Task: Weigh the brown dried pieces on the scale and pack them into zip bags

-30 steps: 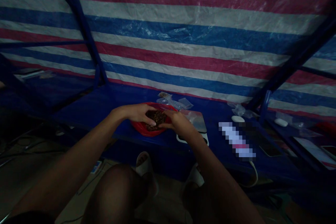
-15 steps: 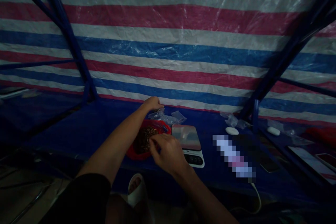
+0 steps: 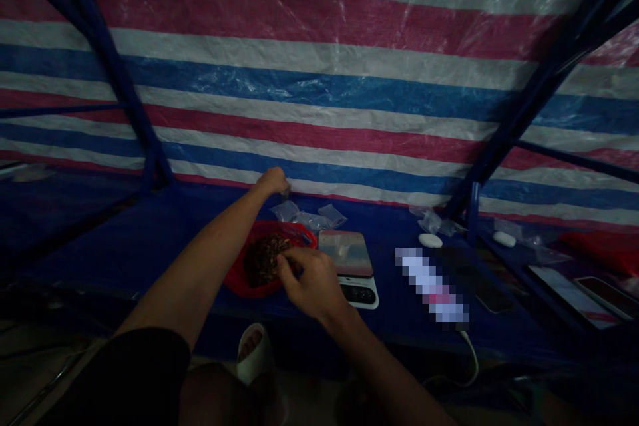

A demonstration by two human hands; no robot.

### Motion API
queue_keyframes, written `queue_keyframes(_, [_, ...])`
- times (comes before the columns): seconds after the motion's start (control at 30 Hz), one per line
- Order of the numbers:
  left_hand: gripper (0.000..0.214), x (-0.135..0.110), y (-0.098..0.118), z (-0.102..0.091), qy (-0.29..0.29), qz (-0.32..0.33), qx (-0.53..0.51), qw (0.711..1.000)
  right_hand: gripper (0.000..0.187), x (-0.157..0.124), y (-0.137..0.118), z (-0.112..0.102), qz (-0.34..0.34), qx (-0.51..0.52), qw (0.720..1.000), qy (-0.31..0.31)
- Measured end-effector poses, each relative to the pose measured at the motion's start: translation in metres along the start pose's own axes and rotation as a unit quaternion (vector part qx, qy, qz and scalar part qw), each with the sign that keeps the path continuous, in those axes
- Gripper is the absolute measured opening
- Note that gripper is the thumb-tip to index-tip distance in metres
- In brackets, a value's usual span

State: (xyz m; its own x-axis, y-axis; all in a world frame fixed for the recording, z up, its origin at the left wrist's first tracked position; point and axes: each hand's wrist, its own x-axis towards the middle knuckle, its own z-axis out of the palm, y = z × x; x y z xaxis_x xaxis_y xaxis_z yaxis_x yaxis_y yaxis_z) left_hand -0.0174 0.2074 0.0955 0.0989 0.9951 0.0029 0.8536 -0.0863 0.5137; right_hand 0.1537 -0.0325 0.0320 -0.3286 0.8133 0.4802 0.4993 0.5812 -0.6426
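Observation:
My left hand (image 3: 272,181) reaches to the back of the blue table, fingers closed on what looks like a small plastic bag (image 3: 286,192) mostly hidden under them. Over the right rim of a red plastic bag (image 3: 239,285), my right hand (image 3: 312,281) is pinched. Whatever its fingertips hold is too small to make out. Brown, dried-looking bits (image 3: 264,254) fill the red bag. Clear small zip bags (image 3: 312,221) lie behind it. A white scale (image 3: 347,251) with a metal plate stands just right of the red bag, partly behind my right hand.
Right of the scale lie a blurred-out bright object (image 3: 432,286) with a white cable (image 3: 473,359), a white oval case (image 3: 430,240), and a dark phone (image 3: 494,296). Blue metal posts (image 3: 112,73) frame the striped sheet (image 3: 329,100) behind the table.
My left hand has lifted slightly and moved away from the clear bags, leftward. My right hand stays pinched beside the brown bits. The whole view has shifted a little.

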Motion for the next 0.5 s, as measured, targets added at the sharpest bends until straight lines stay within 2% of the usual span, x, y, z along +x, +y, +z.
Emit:
queue_keyframes(0.1, [0.036,-0.022,0.000,-0.026,0.045,-0.043,-0.103,0.993,0.026,0.002,0.005,0.001,0.049,0.076,0.996,0.015])
queue_keyframes(0.23, [0.019,-0.081,0.001,-0.047,0.091,-0.017,-0.241,0.966,0.029,0.005,0.008,0.002,0.083,0.178,0.978,0.064])
queue_keyframes(0.3, [0.019,-0.119,0.001,-0.050,0.100,-0.004,-0.301,0.948,0.029,0.006,0.007,0.001,0.082,0.235,0.964,0.094])
queue_keyframes(0.37, [0.033,-0.157,0.000,-0.048,0.113,0.008,-0.430,0.896,0.027,0.007,0.004,-0.001,0.075,0.283,0.949,0.120])
queue_keyframes(0.4, [0.042,-0.175,0.000,-0.046,0.115,0.014,-0.458,0.881,0.026,0.007,0.002,-0.002,0.072,0.303,0.941,0.130])
queue_keyframes(0.5, [0.054,-0.217,0.003,-0.032,0.097,0.015,-0.480,0.872,0.025,0.006,-0.005,-0.001,0.066,0.351,0.925,0.133])
